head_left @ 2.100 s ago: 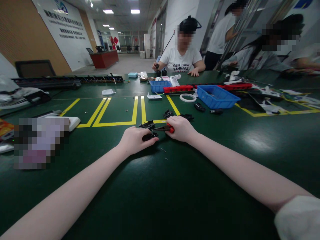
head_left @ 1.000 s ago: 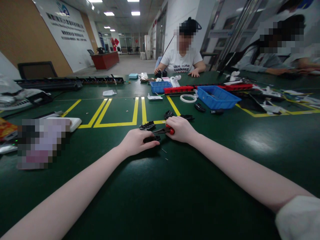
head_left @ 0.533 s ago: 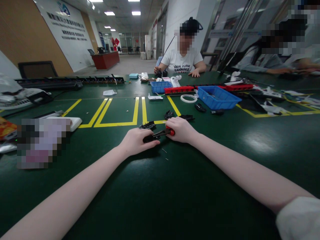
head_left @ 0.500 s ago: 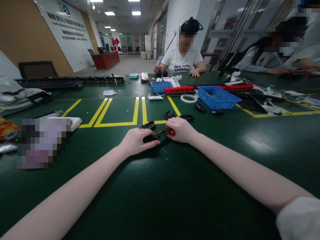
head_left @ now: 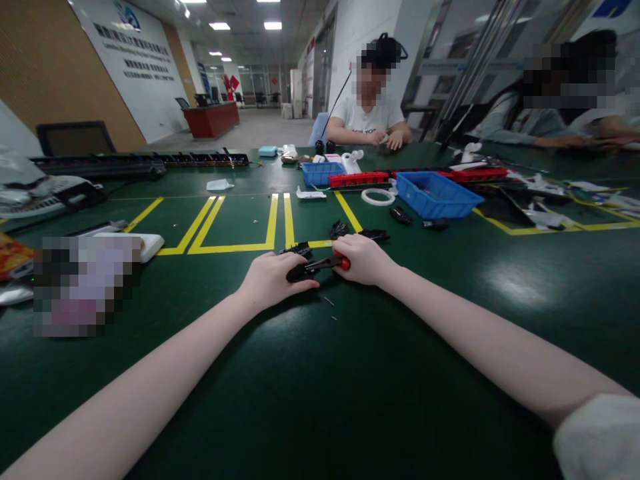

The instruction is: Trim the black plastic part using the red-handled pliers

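Observation:
My right hand (head_left: 361,259) is closed round the red handles of a pair of pliers (head_left: 325,263), whose dark jaws point left. The jaws reach a small black plastic part (head_left: 300,272), and my left hand (head_left: 267,279) grips that part between thumb and fingers. Whether the jaws are clamped on it I cannot tell. Just beyond my left hand lies another black part (head_left: 299,249). More black pieces (head_left: 339,229) rest past my right hand. Two thin metal pins (head_left: 330,302) lie on the green tabletop (head_left: 320,387) in front of my hands.
Behind my hands stand a large blue bin (head_left: 437,195) and a smaller blue bin (head_left: 323,175), with a white tape roll (head_left: 378,197) between them. Yellow tape lines (head_left: 230,249) mark the table. At left lies a blurred-out flat object (head_left: 90,287). Across the table sits a person (head_left: 370,100).
My left hand and the black part have shifted very slightly; the pliers stay at the part. Across the table, the person has brought both hands together.

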A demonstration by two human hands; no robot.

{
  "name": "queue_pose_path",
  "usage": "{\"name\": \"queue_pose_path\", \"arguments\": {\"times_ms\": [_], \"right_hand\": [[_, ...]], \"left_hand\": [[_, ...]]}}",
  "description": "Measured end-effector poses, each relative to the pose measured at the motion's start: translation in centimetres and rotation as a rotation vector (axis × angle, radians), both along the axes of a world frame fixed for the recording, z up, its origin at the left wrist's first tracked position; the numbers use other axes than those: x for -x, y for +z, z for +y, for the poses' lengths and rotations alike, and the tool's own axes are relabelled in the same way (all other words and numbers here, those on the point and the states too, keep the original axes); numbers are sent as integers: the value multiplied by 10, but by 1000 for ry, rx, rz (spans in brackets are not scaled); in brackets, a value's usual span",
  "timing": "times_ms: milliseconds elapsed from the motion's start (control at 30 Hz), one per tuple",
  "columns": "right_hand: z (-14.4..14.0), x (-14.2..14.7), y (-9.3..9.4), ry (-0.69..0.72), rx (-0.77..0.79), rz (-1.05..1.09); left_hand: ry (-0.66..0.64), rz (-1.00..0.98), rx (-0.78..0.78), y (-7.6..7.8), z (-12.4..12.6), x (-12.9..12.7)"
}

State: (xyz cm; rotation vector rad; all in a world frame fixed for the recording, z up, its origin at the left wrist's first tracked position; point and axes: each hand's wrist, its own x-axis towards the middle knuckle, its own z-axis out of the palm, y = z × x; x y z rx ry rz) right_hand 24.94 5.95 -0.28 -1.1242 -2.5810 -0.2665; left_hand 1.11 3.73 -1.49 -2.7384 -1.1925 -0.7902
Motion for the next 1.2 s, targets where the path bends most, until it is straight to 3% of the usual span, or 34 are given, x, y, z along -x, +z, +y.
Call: {"name": "queue_pose_path", "arguments": {"times_ms": [267, 833, 1200], "right_hand": [[0, 0, 1, 2, -8, -9], [2, 0, -3, -37, -11, -4], [-3, 2, 0, -59, -40, 10]], "left_hand": [[-51, 26, 46, 6, -3, -2], [50, -7, -39, 1, -2, -2], [44, -23, 10, 2, 0, -1]]}}
